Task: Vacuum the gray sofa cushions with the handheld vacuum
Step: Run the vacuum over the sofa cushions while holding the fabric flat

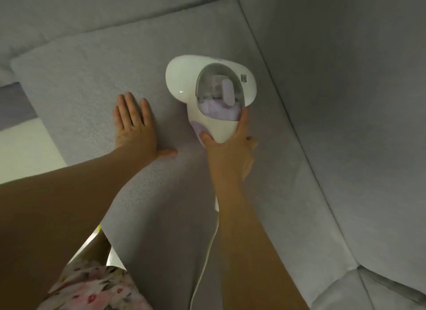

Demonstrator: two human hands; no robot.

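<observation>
Glossy white handheld vacuum [182, 79], clear domed dust chamber with lilac parts inside, flat on gray seat cushion [92, 79]. Right hand [230, 153] gripping its handle; left hand [133, 132] spread flat on the cushion beside it. White cord [207, 252] trailing back.

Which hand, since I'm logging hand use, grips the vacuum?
The right hand grips the handheld vacuum by its handle; the left hand lies flat, fingers straight, on the gray seat cushion beside it.
</observation>
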